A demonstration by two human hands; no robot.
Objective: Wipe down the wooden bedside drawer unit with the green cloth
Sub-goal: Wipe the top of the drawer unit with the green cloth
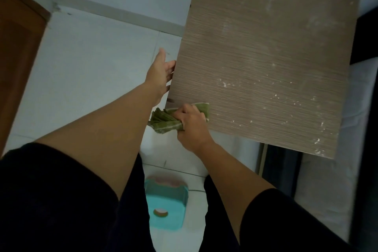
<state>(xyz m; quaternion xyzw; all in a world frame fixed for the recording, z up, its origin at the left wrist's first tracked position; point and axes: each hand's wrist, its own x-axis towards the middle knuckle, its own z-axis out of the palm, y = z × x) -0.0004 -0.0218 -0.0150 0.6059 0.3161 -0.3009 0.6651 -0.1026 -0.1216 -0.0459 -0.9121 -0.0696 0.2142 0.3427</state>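
The wooden bedside drawer unit [266,57] fills the upper right; I look down on its brown grained top, which carries white dust specks and smears. My right hand [191,127] is closed around the bunched green cloth [163,121] at the top's near left corner, part of the cloth lying on the wood. My left hand [161,71] is open, fingers spread, against the unit's left edge; the fingertips are hidden behind that edge. The drawer fronts are out of sight.
White tiled floor [92,80] lies to the left, with a brown wooden door [18,53] at the far left. A turquoise plastic stool [165,208] stands on the floor between my legs. A bed with white sheet [358,108] borders the unit on the right.
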